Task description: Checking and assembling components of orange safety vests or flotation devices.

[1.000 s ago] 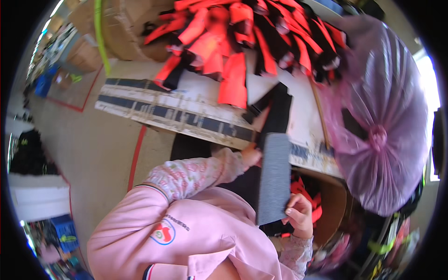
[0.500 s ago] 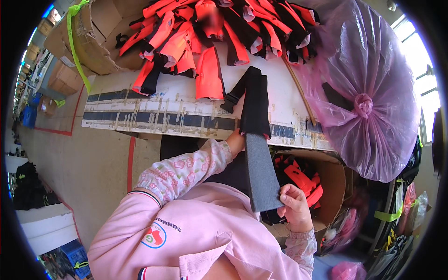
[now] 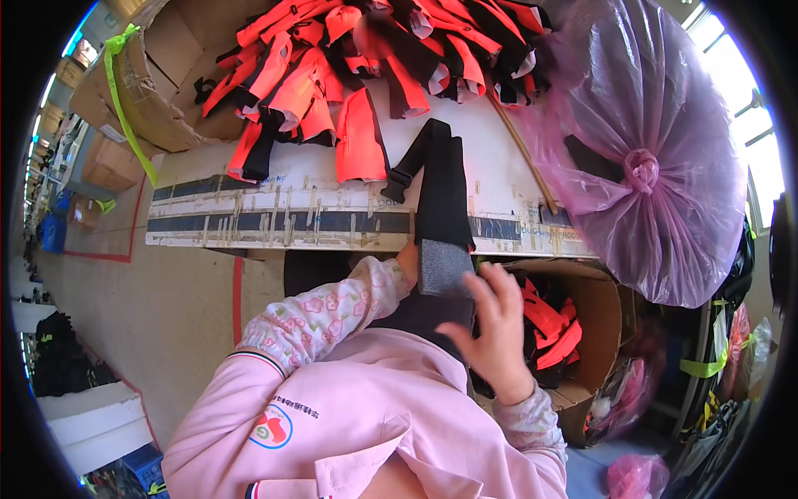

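A black fabric sleeve with a strap and buckle lies over the table's near edge. Out of its near opening sticks a short end of a grey foam pad; the rest is inside the sleeve. My left hand grips the sleeve at that opening, its fingers mostly hidden underneath. My right hand is beside the foam's right edge with fingers spread, the fingertips slightly blurred and close to or touching the foam.
Several orange-and-black sleeves are heaped on the white table. A torn cardboard box stands at the left, a tied pink plastic bag at the right. Below the table edge, a carton holds more orange pieces.
The grey foam pad has slid away from me into the black sleeve, so much less of it shows. My right hand has moved up and left, and its pinch on the foam has opened.
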A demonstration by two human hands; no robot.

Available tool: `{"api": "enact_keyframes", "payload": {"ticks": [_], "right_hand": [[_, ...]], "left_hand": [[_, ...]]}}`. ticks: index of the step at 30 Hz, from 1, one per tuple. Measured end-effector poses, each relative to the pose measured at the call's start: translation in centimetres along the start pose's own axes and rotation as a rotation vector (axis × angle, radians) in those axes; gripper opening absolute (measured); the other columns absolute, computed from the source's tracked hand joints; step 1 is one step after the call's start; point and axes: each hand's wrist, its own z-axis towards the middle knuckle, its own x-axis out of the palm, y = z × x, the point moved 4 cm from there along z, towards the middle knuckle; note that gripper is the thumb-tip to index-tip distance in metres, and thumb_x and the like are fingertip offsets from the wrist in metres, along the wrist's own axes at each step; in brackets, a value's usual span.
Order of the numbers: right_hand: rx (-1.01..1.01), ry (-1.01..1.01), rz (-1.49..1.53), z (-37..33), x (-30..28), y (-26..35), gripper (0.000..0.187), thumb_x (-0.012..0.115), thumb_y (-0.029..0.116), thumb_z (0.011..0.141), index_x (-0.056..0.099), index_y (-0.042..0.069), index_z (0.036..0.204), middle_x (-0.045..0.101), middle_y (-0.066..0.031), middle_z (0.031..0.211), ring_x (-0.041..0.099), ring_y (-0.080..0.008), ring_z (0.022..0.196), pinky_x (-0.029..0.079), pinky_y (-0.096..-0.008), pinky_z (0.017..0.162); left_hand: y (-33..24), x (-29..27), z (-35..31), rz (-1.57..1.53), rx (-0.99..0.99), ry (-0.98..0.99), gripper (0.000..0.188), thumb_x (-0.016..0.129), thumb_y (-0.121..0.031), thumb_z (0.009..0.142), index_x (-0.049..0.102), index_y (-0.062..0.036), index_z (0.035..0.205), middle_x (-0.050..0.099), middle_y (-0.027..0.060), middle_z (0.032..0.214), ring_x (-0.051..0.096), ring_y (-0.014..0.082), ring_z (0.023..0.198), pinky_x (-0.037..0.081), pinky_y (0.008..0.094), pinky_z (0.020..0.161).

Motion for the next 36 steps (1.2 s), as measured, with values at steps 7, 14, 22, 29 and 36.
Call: {"api": "enact_keyframes", "payload": {"ticks": [7,14,22,29,36], "right_hand": [[-0.132,0.028,-0.335,1.2,8.0,-2.9,0.057,0.061,0.006,0.069,0.04,-0.006,0.121,0.045,-0.0237,0.12,0.044,-0.0345,0.114,0.037,-0.0385,0.096],[-0.149,0.254,-0.445,4.8,9.7,-6.6,0.017,0.059,0.017,0.069,0.061,0.003,0.079,0.059,-0.0094,0.075,0.058,-0.0234,0.073,0.045,-0.0343,0.067],[-0.098,0.37,-0.245,5.5,12.4,-8.3,0.01,0.065,0.014,0.055,0.061,0.006,0.059,0.057,-0.0118,0.06,0.059,-0.0281,0.06,0.048,-0.0377,0.061],[-0.097,0.381,-0.348,4.2,10.6,-4.2,0.009,0.057,0.012,0.073,0.062,0.007,0.067,0.06,-0.0102,0.066,0.061,-0.0244,0.065,0.047,-0.0353,0.06],[-0.1,0.243,-0.427,3.7,11.6,-3.2,0.008,0.049,0.011,0.079,0.056,0.011,0.076,0.06,-0.0055,0.069,0.061,-0.0221,0.067,0.045,-0.0352,0.063]], "left_hand": [[-0.9,0.5,-0.4,-0.799,-0.015,0.24,0.029,0.049,-0.007,0.087,0.051,-0.0011,0.115,0.057,0.0091,0.111,0.056,0.0163,0.098,0.045,0.031,0.086],[-5.0,2.6,-1.7,0.387,-0.127,0.051,0.024,0.043,0.0,0.084,0.052,-0.003,0.106,0.057,0.0089,0.087,0.061,0.0196,0.076,0.051,0.0283,0.051],[-2.9,1.9,-3.0,0.21,-0.157,-0.174,0.018,0.046,-0.002,0.085,0.054,-0.0033,0.101,0.06,0.0109,0.078,0.06,0.0197,0.061,0.05,0.0305,0.043],[-1.6,1.6,-4.4,0.019,-0.184,-0.338,0.024,0.05,-0.006,0.086,0.053,-0.0083,0.11,0.059,0.0052,0.102,0.06,0.0153,0.083,0.051,0.0298,0.068],[-1.3,-0.1,-2.9,0.263,0.124,-0.193,0.034,0.052,-0.003,0.084,0.05,-0.0053,0.118,0.057,0.0051,0.109,0.052,0.0142,0.1,0.042,0.0297,0.087]]}}
